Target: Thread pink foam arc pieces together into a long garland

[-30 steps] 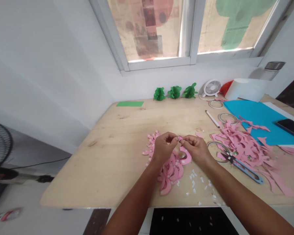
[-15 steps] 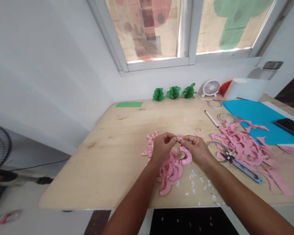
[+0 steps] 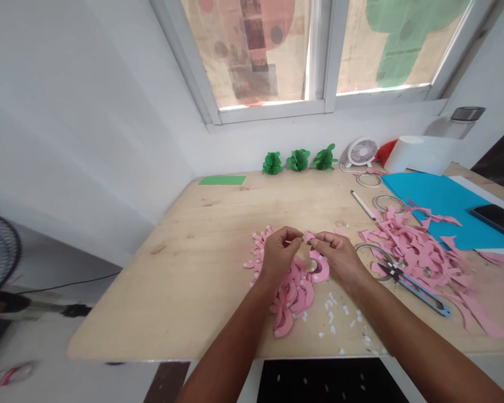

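My right hand (image 3: 336,253) pinches a small pink paper piece (image 3: 309,236) between thumb and fingertips. Just to its left, my left hand (image 3: 277,253) has thumb and index finger pressed together; whatever they grip is too small to make out. A narrow gap separates the two sets of fingertips. Below and around my left hand lies a pile of curved pink paper cutouts (image 3: 303,296), several with white tabs on them. One pink ring-like cutout (image 3: 322,268) rests under the right fingers. Tiny white scraps (image 3: 331,316) are scattered near my right forearm.
Right of my hands lie pink paper offcuts (image 3: 424,240), a blue cutter (image 3: 428,296), tape rolls (image 3: 388,202), a white pen (image 3: 363,205), blue sheets (image 3: 437,193) and a phone (image 3: 498,221). Green paper ornaments (image 3: 298,159) and a small white fan (image 3: 362,152) stand along the wall.
The fingertips of my two hands, close together on the pink piece before, have drawn slightly apart. The pink piece stays in my right hand.
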### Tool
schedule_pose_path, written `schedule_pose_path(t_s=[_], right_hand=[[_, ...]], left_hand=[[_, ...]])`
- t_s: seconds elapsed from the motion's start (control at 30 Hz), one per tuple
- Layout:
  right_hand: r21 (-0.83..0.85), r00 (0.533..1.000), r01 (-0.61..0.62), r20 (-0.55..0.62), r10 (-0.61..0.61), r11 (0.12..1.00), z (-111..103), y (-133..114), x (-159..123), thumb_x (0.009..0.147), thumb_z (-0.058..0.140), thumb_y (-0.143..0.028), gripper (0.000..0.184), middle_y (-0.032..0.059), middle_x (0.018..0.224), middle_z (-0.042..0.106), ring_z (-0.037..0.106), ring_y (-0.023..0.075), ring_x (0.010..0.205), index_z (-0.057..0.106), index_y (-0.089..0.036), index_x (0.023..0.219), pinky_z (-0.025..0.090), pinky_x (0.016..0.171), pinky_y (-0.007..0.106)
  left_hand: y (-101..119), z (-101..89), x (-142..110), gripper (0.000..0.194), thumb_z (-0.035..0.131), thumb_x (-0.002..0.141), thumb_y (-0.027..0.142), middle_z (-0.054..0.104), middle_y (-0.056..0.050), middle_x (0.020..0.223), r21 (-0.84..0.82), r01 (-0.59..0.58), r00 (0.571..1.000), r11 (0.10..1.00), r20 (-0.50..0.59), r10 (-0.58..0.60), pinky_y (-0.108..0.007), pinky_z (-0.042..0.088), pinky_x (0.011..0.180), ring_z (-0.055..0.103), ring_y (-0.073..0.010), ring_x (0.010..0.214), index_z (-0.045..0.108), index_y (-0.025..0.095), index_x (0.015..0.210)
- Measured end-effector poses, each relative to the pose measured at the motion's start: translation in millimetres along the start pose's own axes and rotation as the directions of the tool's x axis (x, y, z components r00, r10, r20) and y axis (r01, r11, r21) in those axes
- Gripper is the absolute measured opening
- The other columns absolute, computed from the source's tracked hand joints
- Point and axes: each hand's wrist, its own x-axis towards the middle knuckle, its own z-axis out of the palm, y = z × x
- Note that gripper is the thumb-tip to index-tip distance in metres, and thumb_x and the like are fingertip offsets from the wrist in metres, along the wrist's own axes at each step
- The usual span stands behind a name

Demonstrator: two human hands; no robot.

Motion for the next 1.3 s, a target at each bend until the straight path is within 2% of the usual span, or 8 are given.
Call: schedule_pose_path(t_s=[0.1, 0.33, 0.63, 0.83, 0.93, 1.0, 1.17, 1.3], right_hand=[[-0.033, 0.999, 0.042, 0.016, -0.041, 0.999, -1, 2, 1, 0.068, 0.070, -0.038, 0.023, 0.0000, 0.063, 0.064, 0.055, 0.0117, 0.055, 0.069, -0.016, 0.073, 0.040, 0.053, 0.023], [-0.126, 0.993, 0.113, 0.060, -0.106, 0.986, -2, 2, 1, 0.075, 0.064, -0.035, 0.020, 0.0014, 0.069, 0.067, 0.058, 0.0138, 0.063, 0.068, -0.016, 0.075, 0.042, 0.059, 0.024], [-0.268, 0.988, 0.152, 0.077, -0.136, 0.951, -3, 7, 0, 0.075, 0.061, -0.034, 0.020, 0.0011, 0.065, 0.063, 0.053, 0.0126, 0.055, 0.067, -0.015, 0.076, 0.037, 0.048, 0.022], [-0.426, 0.976, 0.216, 0.092, -0.196, 0.878, -1, 5, -4, 0.078, 0.056, -0.031, 0.018, -0.0016, 0.057, 0.056, 0.050, 0.0117, 0.050, 0.065, -0.016, 0.074, 0.033, 0.045, 0.022], [-0.559, 0.970, 0.234, 0.078, -0.231, 0.796, 0, 3, -7, 0.081, 0.052, -0.031, 0.019, -0.0025, 0.053, 0.052, 0.051, 0.0123, 0.047, 0.063, -0.018, 0.073, 0.032, 0.043, 0.022], [-0.651, 0.954, 0.279, 0.103, -0.282, 0.706, 0, 3, -8, 0.083, 0.050, -0.029, 0.019, -0.0014, 0.056, 0.055, 0.054, 0.0136, 0.050, 0.063, -0.019, 0.073, 0.035, 0.047, 0.023], [-0.862, 0.839, 0.409, 0.226, -0.495, 0.299, 0, 2, -10, 0.084, 0.050, -0.024, 0.020, 0.0031, 0.061, 0.059, 0.055, 0.0174, 0.061, 0.064, -0.017, 0.072, 0.036, 0.059, 0.027], [-0.895, 0.758, 0.439, 0.324, -0.566, 0.076, 1, 3, -12, 0.087, 0.048, -0.023, 0.026, 0.0043, 0.059, 0.058, 0.053, 0.0176, 0.061, 0.063, -0.017, 0.066, 0.032, 0.060, 0.028]], left_hand=[[3, -1.3, 0, 0.011, 0.062, 0.069, 0.025, 0.062, 0.000, 0.061, -0.024, 0.015, 1.000, 1.000, 0.009, -0.015, -0.022, 0.043, 0.052, 0.056, -0.0116, 0.058, 0.064, 0.015, 0.070], [9, -3.6, -3, 0.015, 0.062, 0.070, 0.025, 0.065, -0.003, 0.065, -0.137, 0.104, 0.981, 0.985, 0.175, -0.079, -0.024, 0.044, 0.054, 0.057, -0.0126, 0.058, 0.069, 0.014, 0.077], [6, -1.5, -3, 0.013, 0.067, 0.064, 0.022, 0.062, -0.001, 0.061, -0.192, 0.169, 0.978, 0.967, 0.155, -0.140, -0.021, 0.042, 0.049, 0.053, -0.0096, 0.051, 0.063, 0.014, 0.072], [4, -0.3, -3, 0.008, 0.063, 0.064, 0.020, 0.060, 0.001, 0.061, -0.156, 0.138, 0.983, 0.978, 0.145, -0.116, -0.020, 0.042, 0.052, 0.052, -0.0086, 0.052, 0.061, 0.014, 0.069], [-1, -0.1, -2, 0.005, 0.060, 0.064, 0.017, 0.061, 0.000, 0.063, -0.080, 0.083, 0.989, 0.993, 0.127, -0.072, -0.021, 0.042, 0.055, 0.054, -0.0105, 0.058, 0.061, 0.015, 0.068], [-3, -0.4, -1, 0.004, 0.058, 0.064, 0.015, 0.060, 0.000, 0.064, -0.020, 0.036, 0.991, 0.999, 0.126, -0.033, -0.021, 0.043, 0.056, 0.055, -0.0114, 0.061, 0.060, 0.015, 0.068], [-4, -2.4, 0, 0.008, 0.053, 0.064, 0.011, 0.059, 0.001, 0.063, 0.053, -0.036, 0.988, 0.998, 0.155, 0.027, -0.020, 0.041, 0.056, 0.053, -0.0106, 0.059, 0.058, 0.015, 0.068], [1, -2.6, -4, 0.013, 0.047, 0.063, 0.007, 0.058, 0.001, 0.064, 0.146, -0.116, 0.980, 0.982, 0.175, 0.090, -0.021, 0.042, 0.056, 0.054, -0.0110, 0.059, 0.055, 0.016, 0.070]])
